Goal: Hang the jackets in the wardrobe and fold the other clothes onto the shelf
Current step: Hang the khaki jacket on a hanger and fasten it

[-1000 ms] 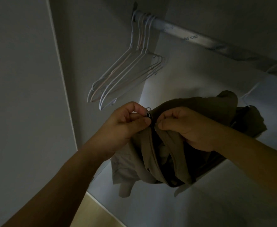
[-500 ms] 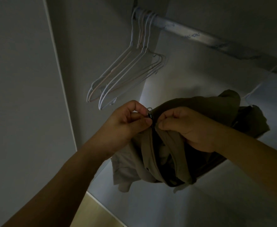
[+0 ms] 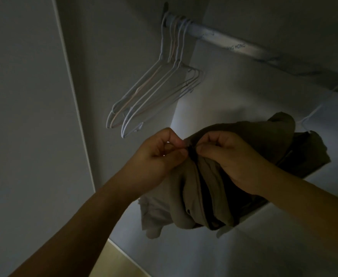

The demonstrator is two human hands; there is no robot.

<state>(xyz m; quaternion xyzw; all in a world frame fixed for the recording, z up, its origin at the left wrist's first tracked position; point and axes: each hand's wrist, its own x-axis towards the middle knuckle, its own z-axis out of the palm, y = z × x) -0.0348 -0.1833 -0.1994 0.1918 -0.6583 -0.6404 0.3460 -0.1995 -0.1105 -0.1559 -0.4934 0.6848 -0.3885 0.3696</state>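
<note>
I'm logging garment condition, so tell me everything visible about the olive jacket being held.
The jacket is olive-khaki woven cloth with a darker lining, bunched and crumpled. It seems to hang from a white hanger. A dark zipper runs down its front; the left hand and right hand pinch its top.

Dim grey walls [image 3: 24, 96], a pale wooden floor [image 3: 112, 262] strip below.

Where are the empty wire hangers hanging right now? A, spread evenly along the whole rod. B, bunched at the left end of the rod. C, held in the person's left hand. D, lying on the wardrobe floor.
B: the empty hangers hook together over the left end of the rod, above the jacket both hands pinch.
</note>
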